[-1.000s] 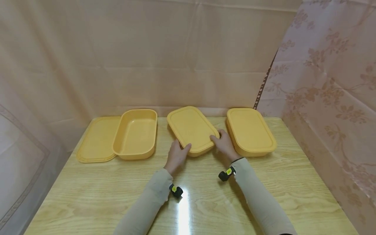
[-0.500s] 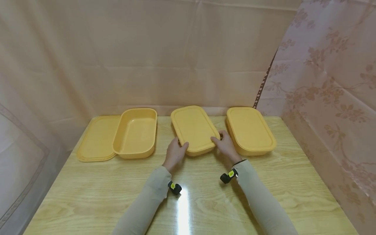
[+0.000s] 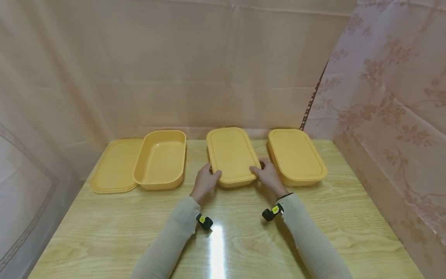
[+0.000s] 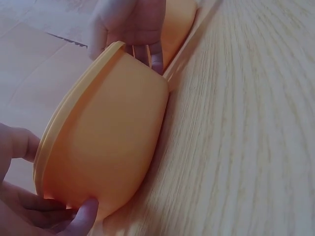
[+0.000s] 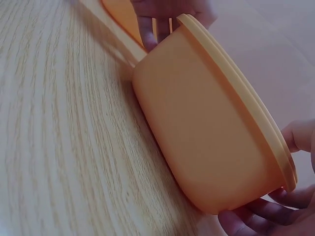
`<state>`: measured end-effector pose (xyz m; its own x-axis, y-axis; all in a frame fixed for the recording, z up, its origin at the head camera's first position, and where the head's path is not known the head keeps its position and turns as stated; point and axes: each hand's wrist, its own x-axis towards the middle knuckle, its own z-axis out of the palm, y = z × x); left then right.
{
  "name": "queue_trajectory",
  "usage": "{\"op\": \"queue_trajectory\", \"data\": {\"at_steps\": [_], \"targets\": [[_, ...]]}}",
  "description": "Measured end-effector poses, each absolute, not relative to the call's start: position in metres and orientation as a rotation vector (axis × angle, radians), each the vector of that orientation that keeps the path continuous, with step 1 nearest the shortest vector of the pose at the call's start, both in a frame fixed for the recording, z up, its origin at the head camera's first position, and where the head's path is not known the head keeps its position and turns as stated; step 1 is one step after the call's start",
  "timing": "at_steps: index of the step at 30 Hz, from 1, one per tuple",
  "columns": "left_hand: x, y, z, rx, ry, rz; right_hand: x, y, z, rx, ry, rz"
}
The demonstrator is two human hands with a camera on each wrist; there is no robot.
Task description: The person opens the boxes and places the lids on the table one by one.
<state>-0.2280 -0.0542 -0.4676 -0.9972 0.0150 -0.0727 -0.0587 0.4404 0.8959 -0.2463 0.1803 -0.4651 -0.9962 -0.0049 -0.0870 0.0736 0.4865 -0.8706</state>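
Note:
A lidded yellow rectangular box [image 3: 231, 157] stands on the wooden table [image 3: 223, 232] between my two hands. My left hand [image 3: 205, 181] grips its near left corner, thumb on the lid and fingers curled against the wall [image 4: 106, 152]. My right hand [image 3: 266, 175] grips the near right corner the same way, with fingers under the box wall [image 5: 206, 132]. The box sits about square to the table edge.
An open yellow box [image 3: 161, 159] stands to the left, with a loose yellow lid [image 3: 116, 166] lying flat beside it. Another lidded yellow box [image 3: 296, 155] stands close on the right. Pink cloth hangs behind and on both sides.
The middle box has turned from slanted to nearly square with the table, both hands staying on its near corners. My hands drew slightly nearer to me.

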Motion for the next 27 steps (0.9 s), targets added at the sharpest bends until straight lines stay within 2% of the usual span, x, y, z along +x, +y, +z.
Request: {"op": "queue_trajectory", "data": {"at_steps": [27], "targets": [[-0.2352,-0.0492,-0.4632,-0.066,2.482,1.658,-0.2424,0.1898,-0.4655,0.072,2.644,-1.535]]}}
